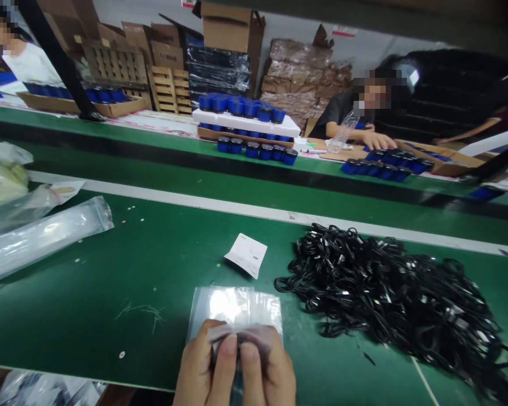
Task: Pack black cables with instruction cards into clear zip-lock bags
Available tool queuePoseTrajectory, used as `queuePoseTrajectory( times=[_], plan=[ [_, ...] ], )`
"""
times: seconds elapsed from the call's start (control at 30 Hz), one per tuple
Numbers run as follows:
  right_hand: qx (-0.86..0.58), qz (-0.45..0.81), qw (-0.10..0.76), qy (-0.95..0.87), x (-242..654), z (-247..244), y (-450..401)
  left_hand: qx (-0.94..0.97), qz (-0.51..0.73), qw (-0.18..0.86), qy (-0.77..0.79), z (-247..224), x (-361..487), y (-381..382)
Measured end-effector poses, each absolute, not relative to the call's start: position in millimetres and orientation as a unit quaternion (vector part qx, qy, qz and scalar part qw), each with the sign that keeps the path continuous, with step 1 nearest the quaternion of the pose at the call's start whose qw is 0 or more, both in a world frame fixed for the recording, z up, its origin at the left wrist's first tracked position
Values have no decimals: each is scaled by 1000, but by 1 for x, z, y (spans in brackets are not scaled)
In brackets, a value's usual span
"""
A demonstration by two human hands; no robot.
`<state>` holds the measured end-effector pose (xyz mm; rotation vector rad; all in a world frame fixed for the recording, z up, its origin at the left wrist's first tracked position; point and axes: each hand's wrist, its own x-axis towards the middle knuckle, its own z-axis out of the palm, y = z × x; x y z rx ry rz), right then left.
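At the near edge of the green table, my left hand (pixel 204 361) and my right hand (pixel 271 363) are closed side by side, thumbs together. Between them they pinch a small transparent plastic bag (pixel 220 331). Something dark shows inside it under my thumbs, mostly covered by my fingers; I cannot make out its kind. Just beyond my hands lie flat transparent plastic bags (pixel 226 301) in a stack. A creased white paper slip (pixel 248 254) rests past them. To the right spreads a large heap of coiled black cables (pixel 376 287) with small connectors.
Long plastic bags (pixel 46 237) lie at the left. A white strip (pixel 173 197) crosses the table. Across it, blue jars with black lids (pixel 258 151) stand in rows and trays. A co-worker's hand (pixel 379 140) touches more jars at right; another person (pixel 31 59) is far left.
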<state>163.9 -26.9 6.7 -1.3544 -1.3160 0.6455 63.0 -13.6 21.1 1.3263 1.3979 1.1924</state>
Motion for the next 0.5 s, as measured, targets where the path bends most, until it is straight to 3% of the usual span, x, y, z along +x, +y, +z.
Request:
queuePoseTrajectory(
  times=[0.13, 0.33, 0.5],
  plan=[
    [-529, 414, 512, -536, 180, 32, -8, 578, 438, 462, 510, 40, 53, -4],
    [-518, 416, 420, -618, 193, 37, -8, 658, 337, 442, 507, 42, 36, -1],
    [-500, 415, 464, -602, 187, 32, -15, 693, 317, 396, 512, 42, 35, -4]
  ],
)
